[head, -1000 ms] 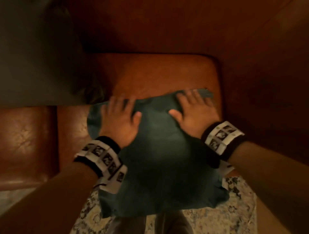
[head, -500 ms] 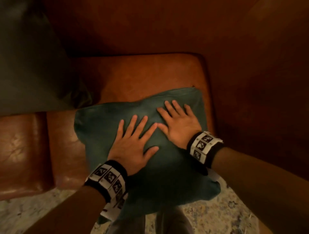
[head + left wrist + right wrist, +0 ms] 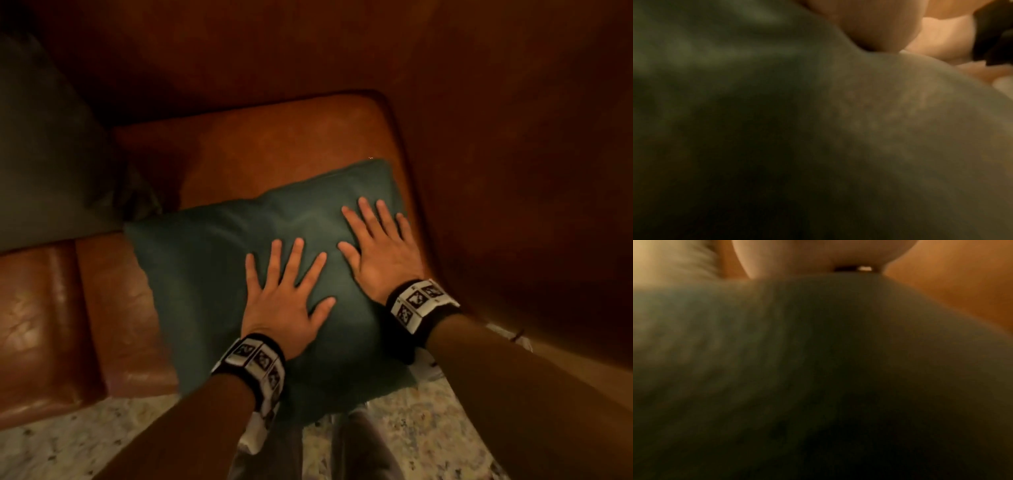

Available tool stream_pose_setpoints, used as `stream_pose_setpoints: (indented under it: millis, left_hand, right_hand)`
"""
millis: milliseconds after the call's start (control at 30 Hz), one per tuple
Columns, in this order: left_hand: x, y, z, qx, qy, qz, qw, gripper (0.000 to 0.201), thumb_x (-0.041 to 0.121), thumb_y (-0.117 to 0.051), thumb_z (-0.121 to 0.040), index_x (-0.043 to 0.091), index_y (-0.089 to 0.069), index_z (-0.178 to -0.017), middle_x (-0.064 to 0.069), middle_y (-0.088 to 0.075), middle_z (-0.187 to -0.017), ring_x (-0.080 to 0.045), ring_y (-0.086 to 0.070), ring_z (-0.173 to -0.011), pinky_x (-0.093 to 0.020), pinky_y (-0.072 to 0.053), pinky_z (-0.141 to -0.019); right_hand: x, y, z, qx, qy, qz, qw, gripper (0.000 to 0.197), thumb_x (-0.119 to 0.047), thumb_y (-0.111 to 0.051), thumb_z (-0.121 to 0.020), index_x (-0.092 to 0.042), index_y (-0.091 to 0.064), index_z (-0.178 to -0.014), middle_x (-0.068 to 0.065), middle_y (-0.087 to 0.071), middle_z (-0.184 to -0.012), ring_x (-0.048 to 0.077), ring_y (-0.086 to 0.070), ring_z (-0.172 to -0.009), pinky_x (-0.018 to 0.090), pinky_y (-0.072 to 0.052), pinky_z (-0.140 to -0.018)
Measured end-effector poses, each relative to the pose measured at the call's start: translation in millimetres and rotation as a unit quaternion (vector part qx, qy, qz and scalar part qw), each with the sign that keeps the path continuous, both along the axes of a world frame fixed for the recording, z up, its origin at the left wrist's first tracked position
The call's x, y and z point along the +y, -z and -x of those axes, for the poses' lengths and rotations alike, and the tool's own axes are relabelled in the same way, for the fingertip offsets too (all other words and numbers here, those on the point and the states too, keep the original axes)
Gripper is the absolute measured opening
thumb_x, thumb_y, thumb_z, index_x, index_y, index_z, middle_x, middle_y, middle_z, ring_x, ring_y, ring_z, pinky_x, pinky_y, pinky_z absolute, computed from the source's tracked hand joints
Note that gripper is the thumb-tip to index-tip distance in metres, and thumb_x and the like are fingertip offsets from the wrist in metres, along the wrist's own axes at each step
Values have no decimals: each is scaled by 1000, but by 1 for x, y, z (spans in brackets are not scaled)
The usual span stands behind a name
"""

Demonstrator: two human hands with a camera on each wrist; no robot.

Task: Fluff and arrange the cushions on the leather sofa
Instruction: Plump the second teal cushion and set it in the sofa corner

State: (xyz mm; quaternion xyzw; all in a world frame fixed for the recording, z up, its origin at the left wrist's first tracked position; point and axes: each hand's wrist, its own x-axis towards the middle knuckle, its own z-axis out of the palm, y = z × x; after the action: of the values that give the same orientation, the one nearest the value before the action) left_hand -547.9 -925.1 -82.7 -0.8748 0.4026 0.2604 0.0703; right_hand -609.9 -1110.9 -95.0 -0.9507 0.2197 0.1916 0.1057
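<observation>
A dark teal cushion (image 3: 212,274) lies flat on the brown leather sofa seat (image 3: 274,144), its near edge hanging over the front of the seat. My left hand (image 3: 284,291) presses flat on the cushion's middle with fingers spread. My right hand (image 3: 380,246) presses flat on its right part, fingers straight, close to the sofa arm (image 3: 513,171). Both wrist views are filled with blurred teal cushion fabric (image 3: 818,146) (image 3: 818,369), with only a bit of palm at the top.
A second, olive-grey cushion (image 3: 44,154) leans at the back left of the sofa. Another leather seat section (image 3: 34,325) lies to the left. A patterned rug (image 3: 428,428) covers the floor in front, where my legs stand.
Both hands slid back from the cushion's far edge onto its top face. The cushion now lies flatter on the seat, and the right hand has shifted toward its right side.
</observation>
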Motion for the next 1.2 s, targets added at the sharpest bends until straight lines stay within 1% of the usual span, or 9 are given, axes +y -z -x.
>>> stream_pose_setpoints:
  millis: [200,400,500,600,767,900,1000,1100,1200]
  left_hand:
    - [0,9,-1,-24,5,13,1000,71,72,-6,-88,42,12,-149,2,10,-162,-31,12,-148,-64,5,-113]
    - [10,7,-3,-27,15,18,999,73,73,-9,-87,41,8,-151,0,5,-163,-32,7,-149,-63,2,-114]
    - [15,2,-3,-23,14,20,999,72,73,-8,-87,42,9,-150,1,6,-163,-30,9,-149,-63,2,-115]
    - [18,-3,-6,-27,15,22,999,71,73,-7,-88,43,14,-149,2,8,-162,-29,10,-149,-62,2,-115]
    - [16,-1,-11,-32,11,23,999,70,73,-5,-87,45,21,-146,5,14,-162,-28,13,-149,-61,2,-116]
    - [21,-5,1,-38,14,28,999,71,74,-8,-87,46,15,-148,6,11,-162,-27,11,-149,-60,3,-116]
    - [23,-6,0,-45,7,26,999,71,74,-8,-86,45,12,-148,5,6,-163,-27,7,-149,-60,1,-116]
    - [21,-4,-7,-42,2,35,999,72,74,-8,-85,46,13,-148,6,6,-163,-26,8,-149,-59,1,-117]
    - [21,-4,-8,-36,0,32,999,71,74,-7,-85,48,15,-147,7,9,-162,-24,10,-149,-59,2,-117]
  right_hand:
    - [-16,-9,19,-17,212,-87,973,63,-60,-20,-99,-32,-15,-155,-2,-13,-165,23,-17,-151,54,-23,-118]
    - [35,-5,65,-43,184,-76,979,69,-66,-24,-95,-39,-6,-156,-3,-5,-166,24,-12,-152,49,-22,-120]
    - [33,11,126,46,355,-137,924,66,-73,-14,-90,-48,-6,-151,9,-35,-158,34,-48,-132,51,-41,-107]
    - [40,6,175,111,466,-177,860,63,-70,-13,-91,-38,-21,-145,20,-57,-136,41,-59,-116,52,-46,-98]
    - [70,-20,152,-100,330,-110,932,67,-65,-35,-93,-32,-25,-150,0,-43,-152,21,-46,-134,44,-39,-110]
    - [76,1,195,101,331,-160,924,70,-69,-13,-93,-35,-12,-154,-2,-31,-160,25,-40,-141,46,-30,-116]
    - [62,-6,239,234,401,-176,868,58,-57,-13,-100,-30,-36,-146,9,-52,-145,32,-57,-121,45,-44,-103]
    - [52,-22,242,65,448,-128,882,59,-59,-29,-99,-25,-34,-146,11,-57,-139,32,-58,-120,45,-47,-101]
    - [58,-30,200,-95,352,-179,914,83,-70,-53,-85,-29,-23,-150,1,-45,-151,23,-49,-131,44,-43,-108]
